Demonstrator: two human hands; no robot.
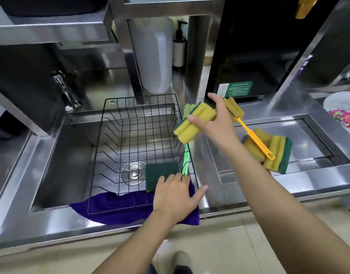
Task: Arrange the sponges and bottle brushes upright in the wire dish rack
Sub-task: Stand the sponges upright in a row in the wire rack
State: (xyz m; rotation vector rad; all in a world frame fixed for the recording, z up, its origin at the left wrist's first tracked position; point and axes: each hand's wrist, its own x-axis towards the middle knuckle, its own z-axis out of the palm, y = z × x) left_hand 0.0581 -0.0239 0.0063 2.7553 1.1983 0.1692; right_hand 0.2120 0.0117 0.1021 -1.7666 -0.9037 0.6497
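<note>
— Two hands are over the steel counter. See the wire dish rack sitting in the sink? Take everything from that.

— Go on. What's the right hand got?

— It's closed around a yellow sponge, held up in the air just past the rack's right rim. A green brush handle slants down from under that sponge to the rack's near right corner.

— And the left hand?

— At that same near corner, fingers resting on a green-faced sponge standing inside the rack, thumb spread wide. Whether it really grips, I cannot tell. A purple cloth lies under the rack's near edge.

— Anything outside the rack?

— Right of it, behind the raised arm, a yellow bottle brush lies across more stacked sponges on the counter.
</note>
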